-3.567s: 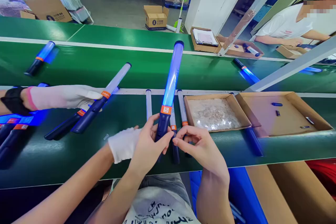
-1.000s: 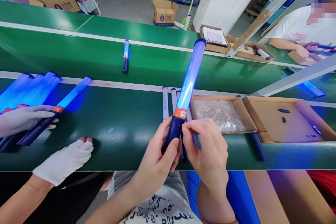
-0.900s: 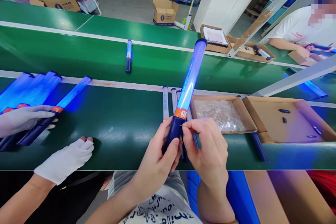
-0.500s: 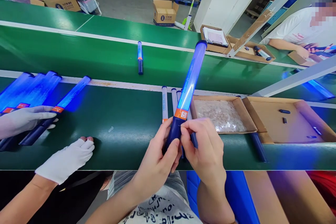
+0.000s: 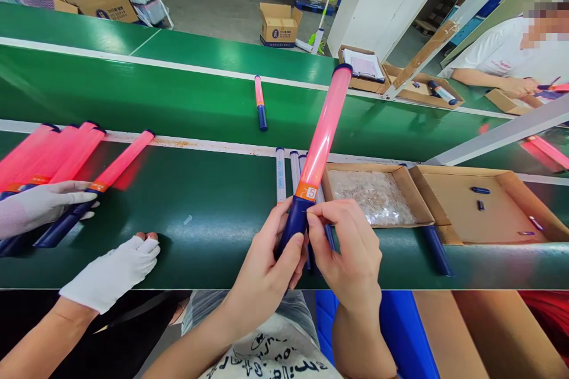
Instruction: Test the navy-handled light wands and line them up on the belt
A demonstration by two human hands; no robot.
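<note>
A: Principal item?
B: One light stick (image 5: 313, 172), tube lit pink, far end capped dark, orange band (image 5: 306, 191) marked 5. It was held above the near edge of a green bench (image 5: 217, 189), leaning far and right.

A: Hands upon it?
B: Two, bare. The left hand (image 5: 265, 266) was curled about the dark blue handle (image 5: 294, 222). The right hand (image 5: 349, 251) had thumb and forefinger pinched narrow at the handle's right side; whether anything lay between the tips, one could not tell.

A: Adjacent stock?
B: Several unlit sticks (image 5: 280, 174), pale-tubed, lay just beyond and partly behind the hands. To their right, one shallow box (image 5: 413, 189) of clear plastic pieces (image 5: 371, 195); right of that, one larger shallow box (image 5: 448, 207) with four small objects (image 5: 480, 190). One dark blue tube (image 5: 436, 251) jutted toward the near edge from beneath the boxes.

A: Left of the hands?
B: A co-worker's pair of white gloves: one gloved hand (image 5: 118, 269) resting on the bench, the other (image 5: 48, 201) at a second pink-lit stick (image 5: 124, 163), beside a cluster of lit sticks (image 5: 75, 151).

A: Farther off?
B: One lit stick (image 5: 260, 103) on the green belt (image 5: 178, 100); one open carton (image 5: 278, 29) on the floor; at far right, a person in white (image 5: 493, 47).
</note>
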